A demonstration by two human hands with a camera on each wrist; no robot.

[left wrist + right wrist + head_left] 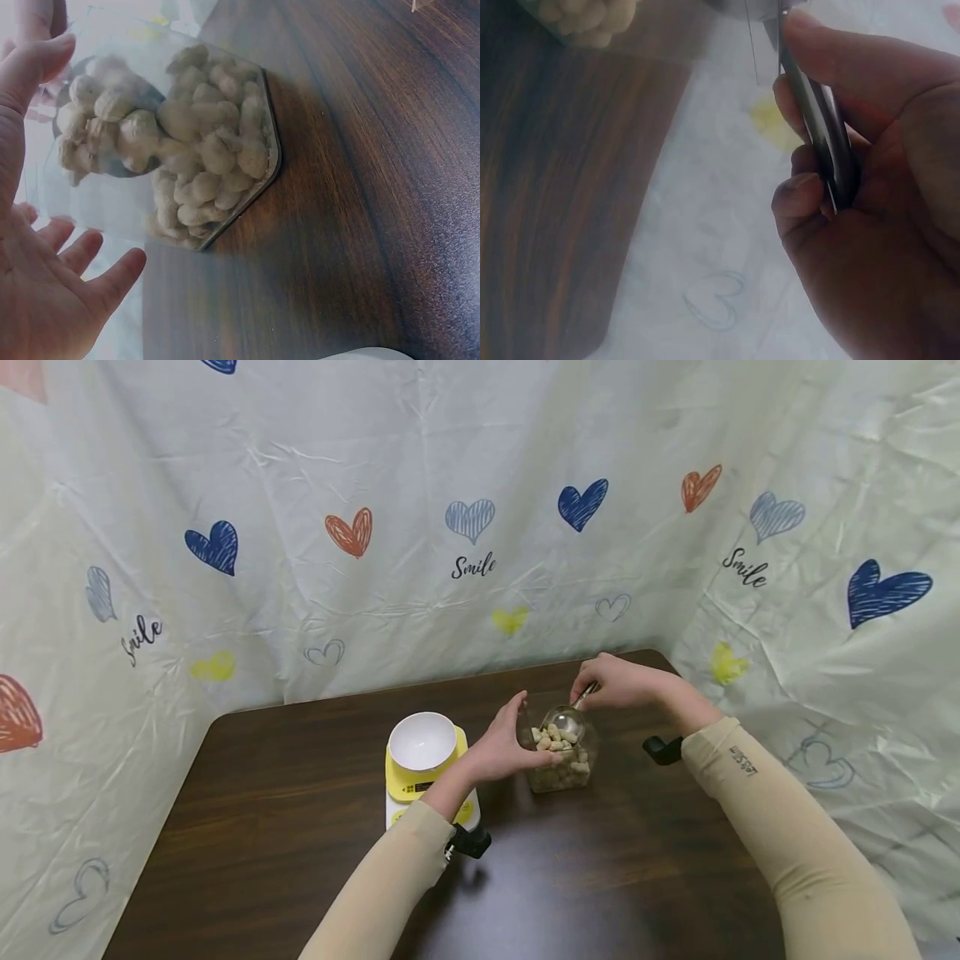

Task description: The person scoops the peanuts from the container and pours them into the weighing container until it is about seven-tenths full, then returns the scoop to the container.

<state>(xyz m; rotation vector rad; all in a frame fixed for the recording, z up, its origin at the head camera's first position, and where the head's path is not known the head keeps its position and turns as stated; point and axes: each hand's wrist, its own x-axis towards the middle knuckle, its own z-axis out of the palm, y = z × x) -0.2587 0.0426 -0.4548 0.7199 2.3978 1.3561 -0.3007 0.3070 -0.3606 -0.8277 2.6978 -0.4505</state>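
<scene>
At frame centre, the left hand (501, 752) cups the clear plastic peanut jar (561, 764) with spread fingers, while the right hand (622, 683) pinches the metal scoop's (566, 722) handle.

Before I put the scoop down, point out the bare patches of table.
Bare wood spans the table's near edge between the two sleeves, and the whole left side beyond the yellow scale with its white bowl. It is crowded mid-table, where the left hand steadies the peanut jar beside the scale.
</scene>
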